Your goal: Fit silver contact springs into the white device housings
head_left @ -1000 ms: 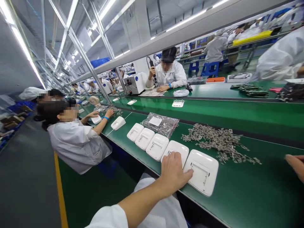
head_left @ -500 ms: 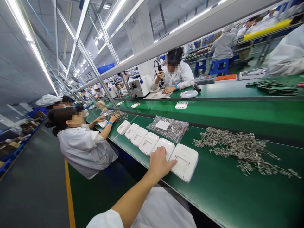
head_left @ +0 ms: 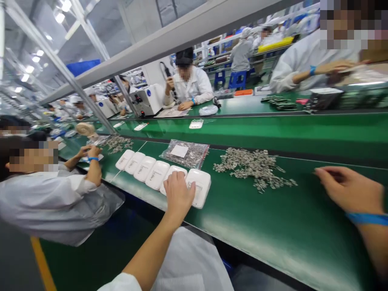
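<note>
My left hand (head_left: 178, 194) lies flat, fingers spread, on the last two white plastic housings (head_left: 200, 186) of a row (head_left: 145, 167) along the green belt's near edge. My right hand (head_left: 348, 188), with a blue wrist strap (head_left: 366, 218), hovers over the bare belt at the right with its fingers pressed together; whether anything is in them is hidden. A heap of small metal parts (head_left: 251, 165) lies between the two hands, closer to the far side.
A clear bag of parts (head_left: 184, 153) lies behind the housings. A co-worker in white (head_left: 45, 194) sits at my left beside another heap (head_left: 117, 142). Across the raised green conveyor (head_left: 273, 129), other people work, one beside a white machine (head_left: 147, 101).
The view has swung right, so the housings sit further left. My left hand stays on the end housings. My right hand has come into view over the belt.
</note>
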{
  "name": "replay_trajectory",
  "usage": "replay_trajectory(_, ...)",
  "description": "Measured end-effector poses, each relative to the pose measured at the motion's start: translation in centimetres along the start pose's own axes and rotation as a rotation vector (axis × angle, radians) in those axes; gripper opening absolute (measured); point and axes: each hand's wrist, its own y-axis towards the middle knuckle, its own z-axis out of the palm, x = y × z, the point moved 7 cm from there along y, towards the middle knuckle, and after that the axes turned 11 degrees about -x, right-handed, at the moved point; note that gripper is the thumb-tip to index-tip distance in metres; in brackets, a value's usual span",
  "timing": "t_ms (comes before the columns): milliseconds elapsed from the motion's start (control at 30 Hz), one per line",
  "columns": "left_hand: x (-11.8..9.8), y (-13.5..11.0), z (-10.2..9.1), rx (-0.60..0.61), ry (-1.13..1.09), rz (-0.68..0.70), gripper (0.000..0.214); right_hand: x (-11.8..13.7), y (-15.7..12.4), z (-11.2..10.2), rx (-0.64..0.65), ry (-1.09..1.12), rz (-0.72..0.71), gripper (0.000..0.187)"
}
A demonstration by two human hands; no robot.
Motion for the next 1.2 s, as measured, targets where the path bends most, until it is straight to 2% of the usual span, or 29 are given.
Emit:
replay_trajectory(67,-6.8,0.0,0.0,-0.117,-0.247,0.219,0.019,1.1,-0.1,-0.8,0.015,0.029,0.048,0.007)
replay_trajectory(100,-10.7,-0.3,0.7,-0.119,-0.406,0.358,0.016,1.8,-0.1,-1.3,0.002,0.068,0.076,0.004)
replay_trajectory(167,-18.3,-1.5,3.3,-0.046,-0.634,0.584,0.011,2.8,-0.2,-2.2,-0.029,0.186,0.12,0.01)
replay_trajectory(200,-21.5,-2.1,5.0,-0.004,-0.67,0.637,0.012,3.4,-0.2,-2.6,-0.045,0.242,0.109,0.015)
replay_trajectory(267,-26.8,-4.0,8.7,0.132,-0.62,0.778,0.017,3.8,-0.1,-3.6,-0.122,0.335,0.11,0.02)
replay_trajectory(333,-29.9,-6.1,11.3,0.243,-0.613,0.941,0.017,3.5,0.1,-4.8,-0.206,0.413,0.132,0.021)
replay_trajectory(400,-30.9,-7.1,12.3,0.258,-0.654,1.036,0.019,3.4,0.0,-6.7,-0.26,0.411,0.081,0.02)
replay_trajectory(467,-30.7,-7.4,13.1,0.297,-0.669,1.076,0.021,3.0,-0.7,-9.5,-0.288,0.355,0.04,0.02)
replay_trajectory(533,-30.2,-7.0,13.8,0.359,-0.658,1.043,0.022,2.0,-2.0,-13.5,-0.349,0.2,0.043,0.022)
replay_trajectory(633,-30.2,-6.4,14.3,0.409,-0.664,0.975,0.021,-0.5,-4.7,-20.3,-0.467,-0.2,0.113,0.024)
replay_trajectory(700,-30.5,-6.4,14.2,0.411,-0.678,0.97,0.02,-2.2,-6.2,-23.5,-0.449,-0.463,0.176,0.022)
replay_trajectory(767,-30.6,-6.4,14.1,0.407,-0.682,0.969,0.019,-3.7,-7.2,-24.7,-0.343,-0.631,0.238,0.02)
replay_trajectory(833,-30.5,-6.4,14.0,0.406,-0.687,0.966,0.019,-4.2,-7.7,-24.4,-0.221,-0.703,0.272,0.02)
replay_trajectory(900,-30.3,-6.4,13.8,0.408,-0.7,0.97,0.018,-3.5,-7.9,-23.1,-0.135,-0.71,0.267,0.021)
replay_trajectory(1033,-29.9,-6.2,13.6,0.405,-0.742,0.943,0.017,0.3,-7.6,-19.0,0.002,-0.543,0.23,0.018)
replay_trajectory(1200,-29.1,-5.6,13.1,0.39,-0.784,0.827,0.018,5.6,-7.6,-13.6,0.169,-0.239,0.18,0.014)
